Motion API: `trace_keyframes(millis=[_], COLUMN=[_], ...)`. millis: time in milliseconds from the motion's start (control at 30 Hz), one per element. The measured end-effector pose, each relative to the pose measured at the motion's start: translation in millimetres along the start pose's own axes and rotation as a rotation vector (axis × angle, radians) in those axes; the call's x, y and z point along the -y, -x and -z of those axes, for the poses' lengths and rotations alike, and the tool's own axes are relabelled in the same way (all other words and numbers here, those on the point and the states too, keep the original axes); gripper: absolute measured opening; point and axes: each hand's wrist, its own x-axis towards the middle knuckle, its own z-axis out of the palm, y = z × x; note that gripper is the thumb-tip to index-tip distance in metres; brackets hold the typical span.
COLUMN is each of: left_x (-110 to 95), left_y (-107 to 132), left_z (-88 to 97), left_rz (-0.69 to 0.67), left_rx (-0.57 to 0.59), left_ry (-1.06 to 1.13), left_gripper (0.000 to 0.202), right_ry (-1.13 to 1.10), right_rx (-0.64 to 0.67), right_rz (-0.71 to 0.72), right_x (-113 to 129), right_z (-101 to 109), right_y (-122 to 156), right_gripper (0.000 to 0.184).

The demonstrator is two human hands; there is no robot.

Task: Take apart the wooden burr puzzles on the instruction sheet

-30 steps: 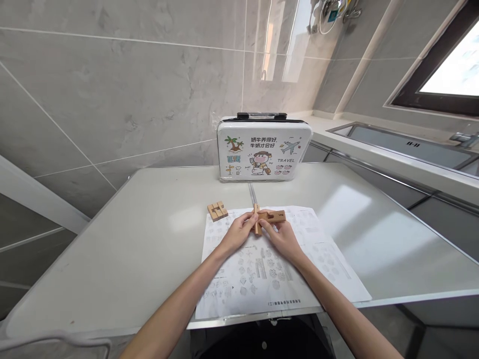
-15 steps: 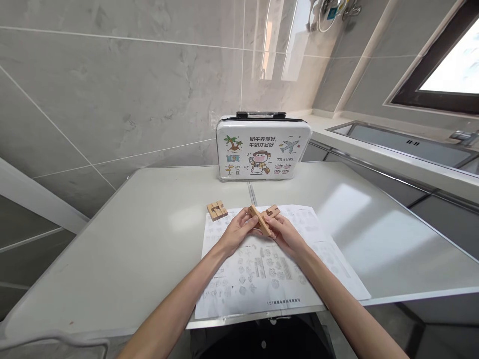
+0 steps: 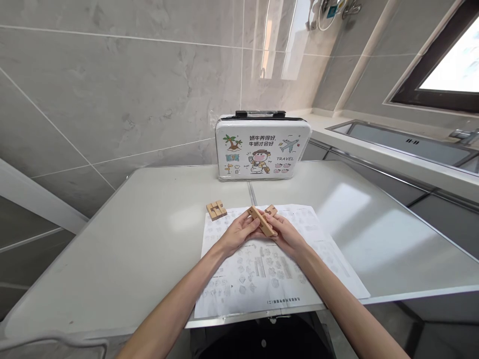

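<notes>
My left hand point(image 3: 239, 230) is closed on a long, flat wooden puzzle piece point(image 3: 261, 221) that slants down to the right. My right hand point(image 3: 286, 232) grips a second wooden puzzle piece point(image 3: 271, 211) with a curved notch near its far end. The two pieces cross or touch between my fingers; how they meet is partly hidden. Beneath both hands lies a printed sheet point(image 3: 258, 294) with small puzzle diagrams. A square block of notched wooden pieces point(image 3: 216, 211) rests by the sheet's upper left corner, touching or slightly overlapping it.
A white cartoon-printed case point(image 3: 264, 149) with a black handle stands upright at the back of the white folding table point(image 3: 123, 254), against the tiled wall. A counter with a sink point(image 3: 407, 142) runs along the right side.
The long piece has rolled slightly, so more of its broad face shows. The piece in my right hand has shifted a little to the left and turned. The wooden block has stayed put.
</notes>
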Motion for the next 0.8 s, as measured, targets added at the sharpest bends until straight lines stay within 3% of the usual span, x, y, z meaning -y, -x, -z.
trace_keyframes(millis=[167,400,800], left_x=[3.0,0.8,1.0], left_y=[-0.7,0.9,0.6], left_z=[3.9,5.9,5.3], left_rz=[-0.021,-0.026,0.006], left_rx=[-0.038,-0.1,-0.088], left_ry=[-0.011,-0.037,-0.012], left_gripper=[0.046,0.042,0.046], right_ry=[-0.005,-0.006,-0.015], right_rx=[0.022,0.071,0.006], right_rz=[0.011,0.024,0.086], right_x=[-1.2,1.5,-0.1], right_z=[-0.5,-2.3,-0.5], right_y=[-0.1,1.7,-1.3], right_gripper=[0.037,0.049,0.055])
